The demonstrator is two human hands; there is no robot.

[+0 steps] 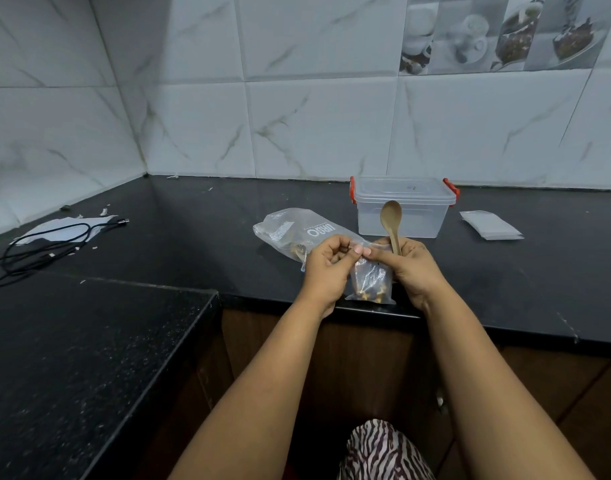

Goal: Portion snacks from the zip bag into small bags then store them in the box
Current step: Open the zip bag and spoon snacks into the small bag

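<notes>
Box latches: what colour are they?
Red, on both ends of the clear box's lid; the latches show best in the head view.

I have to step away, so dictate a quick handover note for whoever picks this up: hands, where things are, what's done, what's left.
Left hand: pinching the top edge of the small bag.
Right hand: pinching the same top edge, with the wooden spoon held upright in it.
Small bag: holds a portion of snacks, hangs over the counter edge.
Zip bag: lies flat behind the hands, few snacks visible.
Box: at the back, lid on, looks empty.
Spare small bags: stacked right of the box.
Done: one portion filled.
Left: seal it, open the box, store it, fill more.
</notes>
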